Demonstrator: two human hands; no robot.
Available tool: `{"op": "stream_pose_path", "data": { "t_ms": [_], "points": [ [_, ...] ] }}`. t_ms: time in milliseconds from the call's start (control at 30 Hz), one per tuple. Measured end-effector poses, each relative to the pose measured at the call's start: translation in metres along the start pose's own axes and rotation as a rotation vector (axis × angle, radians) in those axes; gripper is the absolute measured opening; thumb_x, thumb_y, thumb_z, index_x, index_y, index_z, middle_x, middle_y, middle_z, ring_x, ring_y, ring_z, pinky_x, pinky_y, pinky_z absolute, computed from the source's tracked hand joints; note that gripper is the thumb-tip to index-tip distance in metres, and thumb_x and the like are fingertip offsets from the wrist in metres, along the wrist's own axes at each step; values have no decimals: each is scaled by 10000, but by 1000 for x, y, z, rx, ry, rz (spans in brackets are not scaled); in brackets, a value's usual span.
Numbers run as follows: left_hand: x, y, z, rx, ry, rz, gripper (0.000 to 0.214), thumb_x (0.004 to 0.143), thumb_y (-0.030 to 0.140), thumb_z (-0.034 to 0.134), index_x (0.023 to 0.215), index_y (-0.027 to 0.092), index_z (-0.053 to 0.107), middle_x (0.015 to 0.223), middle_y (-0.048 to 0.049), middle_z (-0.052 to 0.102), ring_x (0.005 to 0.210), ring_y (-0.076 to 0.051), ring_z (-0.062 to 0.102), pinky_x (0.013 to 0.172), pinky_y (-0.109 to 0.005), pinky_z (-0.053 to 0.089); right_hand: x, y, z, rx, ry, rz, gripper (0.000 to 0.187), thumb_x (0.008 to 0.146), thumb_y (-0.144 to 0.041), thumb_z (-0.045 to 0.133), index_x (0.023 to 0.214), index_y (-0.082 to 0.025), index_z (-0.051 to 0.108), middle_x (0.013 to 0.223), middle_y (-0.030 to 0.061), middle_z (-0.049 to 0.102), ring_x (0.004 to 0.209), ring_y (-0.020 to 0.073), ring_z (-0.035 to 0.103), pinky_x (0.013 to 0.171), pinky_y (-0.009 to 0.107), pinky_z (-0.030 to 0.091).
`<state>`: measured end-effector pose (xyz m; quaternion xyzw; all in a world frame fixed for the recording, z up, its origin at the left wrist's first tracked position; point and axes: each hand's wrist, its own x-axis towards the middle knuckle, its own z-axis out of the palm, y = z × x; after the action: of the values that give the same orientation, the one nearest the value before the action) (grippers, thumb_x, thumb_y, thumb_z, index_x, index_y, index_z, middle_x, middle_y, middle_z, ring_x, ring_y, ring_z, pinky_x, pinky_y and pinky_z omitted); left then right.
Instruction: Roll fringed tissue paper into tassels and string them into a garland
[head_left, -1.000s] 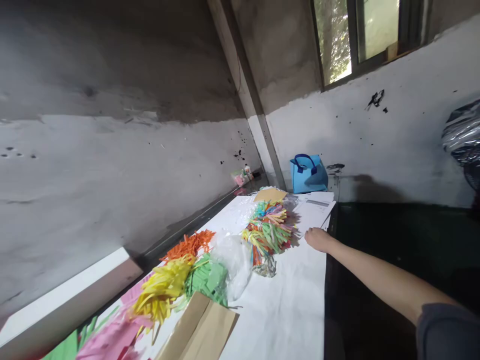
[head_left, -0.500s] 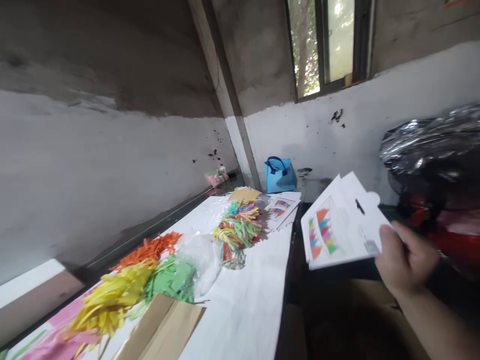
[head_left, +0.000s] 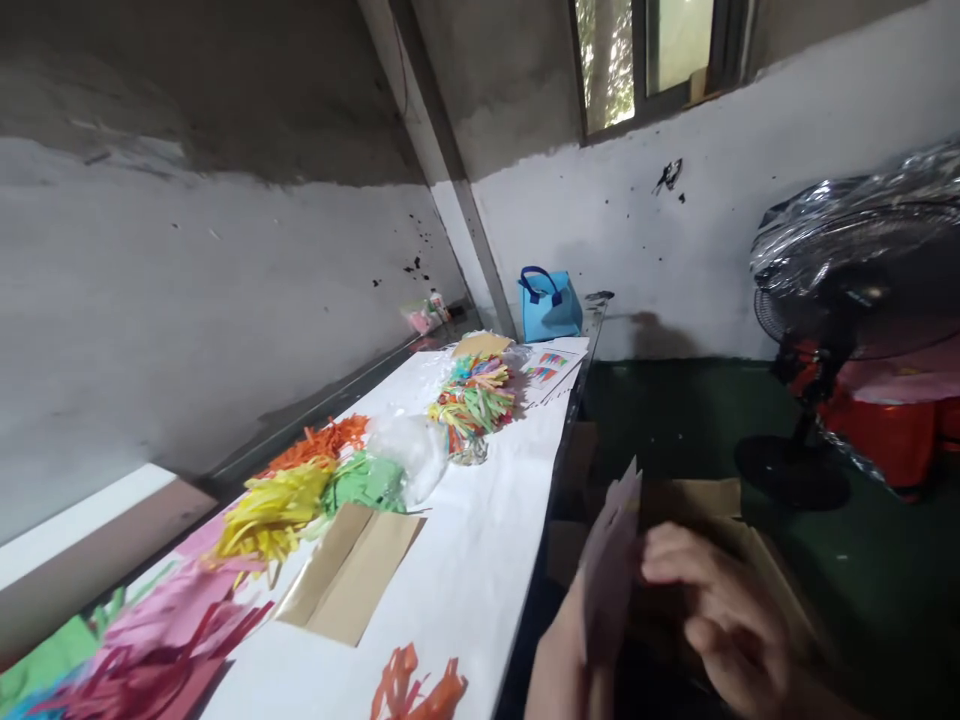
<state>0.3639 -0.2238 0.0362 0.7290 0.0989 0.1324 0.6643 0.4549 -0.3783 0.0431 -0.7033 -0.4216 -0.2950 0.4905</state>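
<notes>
Printed header cards [head_left: 611, 570], a thin stack turned almost edge-on, stand over the gap right of the table. My left hand [head_left: 561, 640] has hold of them from the left, its fingers mostly hidden behind the cards. Just right of the stack is my right hand [head_left: 724, 610], slightly blurred, its fingers apart and nothing visible in it. An open cardboard box [head_left: 776, 570] lies below and behind my hands. Orange tissue tassels [head_left: 416, 685] rest at the near edge of the white-covered table [head_left: 480, 560].
Yellow [head_left: 274, 510], green [head_left: 367, 480] and pink tissue fringes [head_left: 169, 610] lie along the table's left side, beside folded brown card [head_left: 352, 570]. Farther back are multicoloured tassels [head_left: 476, 400], printed sheets [head_left: 555, 370] and a blue bag [head_left: 551, 305]. A fan [head_left: 817, 340] stands right.
The cards came down and left from my outstretched right hand into my left hand, turning nearly edge-on. My right hand let go of them. The view tilted down, showing more table and floor.
</notes>
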Motion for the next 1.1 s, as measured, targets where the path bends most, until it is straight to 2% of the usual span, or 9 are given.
{"op": "stream_pose_path", "data": {
  "t_ms": [67,133,267,400,567,700,800,900,1100],
  "points": [
    [-3,1,-14,-77,42,-95,489,855,458,672,1277,215,718,1151,-108,774,1175,-412,654,1019,-525,513,12,7,-1,59,-11,-25,184,1024,-311,498,1176,-282,598,979,71,686,989,242,683,848,356,601],
    [-4,-1,-23,-222,79,-224,481,814,462,702,1175,149,766,1026,-145,795,1060,-416,703,949,-531,538,17,17,4,6,-49,-52,231,970,-159,587,1176,-252,638,1051,79,669,1048,225,647,900,347,572],
    [8,-7,-25,-634,137,-464,414,603,342,851,916,73,810,822,-164,786,910,-387,734,869,-473,545,17,34,19,-34,-95,-95,226,968,-167,615,1182,-209,675,1066,92,653,1050,223,615,896,352,555],
    [27,-17,-21,-617,190,-471,278,565,293,819,745,82,793,683,-128,757,779,-342,734,747,-404,547,27,48,25,5,-126,-101,266,973,-142,603,1219,-207,684,992,70,657,953,197,624,838,333,545],
    [42,-37,-25,-563,218,-521,215,546,242,780,703,94,779,586,-90,723,658,-296,710,584,-318,475,45,74,27,165,-298,-18,177,984,-204,619,1110,-222,742,951,42,668,885,168,617,785,295,521],
    [50,-49,-29,-472,133,-560,263,559,219,833,777,84,779,693,-88,754,706,-284,705,634,-326,497,53,95,26,295,-485,141,132,960,-254,671,867,-244,765,884,-4,681,847,140,632,751,247,515],
    [52,-55,-26,-423,89,-591,330,739,336,824,937,82,749,924,-98,757,846,-280,703,745,-370,553,55,107,25,327,-539,177,165,950,-254,687,795,-238,741,862,-18,685,837,135,637,753,242,508],
    [54,-57,-22,-414,80,-613,337,935,388,671,1154,132,666,1160,-78,684,986,-254,678,833,-411,579,53,115,24,325,-563,191,156,947,-193,682,794,-217,699,864,-21,676,835,134,622,788,256,480],
    [67,-57,-12,-422,69,-617,349,952,370,656,1220,148,635,1253,-81,641,1071,-287,653,889,-448,574,37,122,28,273,-530,166,108,987,-132,579,972,-184,672,970,34,649,914,178,588,842,298,469]
  ]
}}
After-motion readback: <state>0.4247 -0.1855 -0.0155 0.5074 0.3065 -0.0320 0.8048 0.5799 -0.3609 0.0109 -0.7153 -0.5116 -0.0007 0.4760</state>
